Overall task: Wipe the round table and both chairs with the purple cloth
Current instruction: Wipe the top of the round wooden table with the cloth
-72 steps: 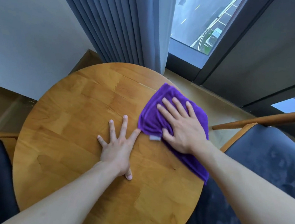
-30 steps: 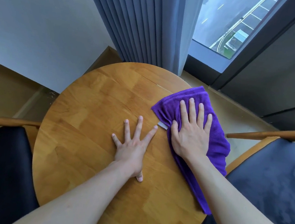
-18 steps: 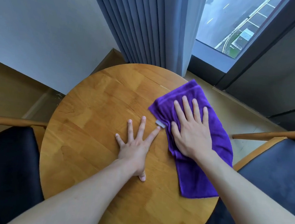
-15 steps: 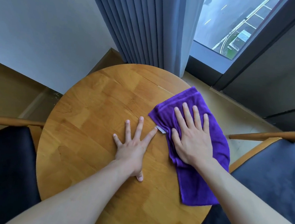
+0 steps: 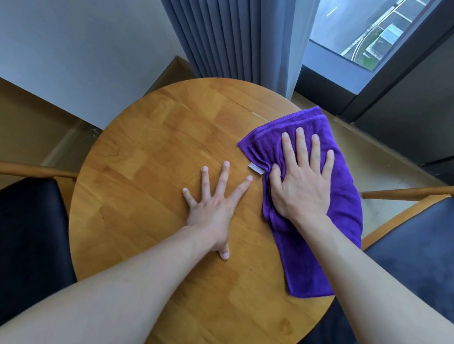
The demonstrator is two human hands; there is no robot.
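Bracing the round wooden table [image 5: 142, 181], the left hand [image 5: 212, 211] lies flat, fingers spread | the right hand [image 5: 300, 183], palm flat, presses the folded purple cloth [image 5: 347, 198], now pushed back toward the far-right rim | both dark-cushioned chairs [image 5: 7, 248] await wiping.

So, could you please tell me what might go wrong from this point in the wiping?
The purple cloth overhangs the round table edge, so it may slip toward the right chair. The right hand only presses it flat, and the left hand rests on unwiped wood.
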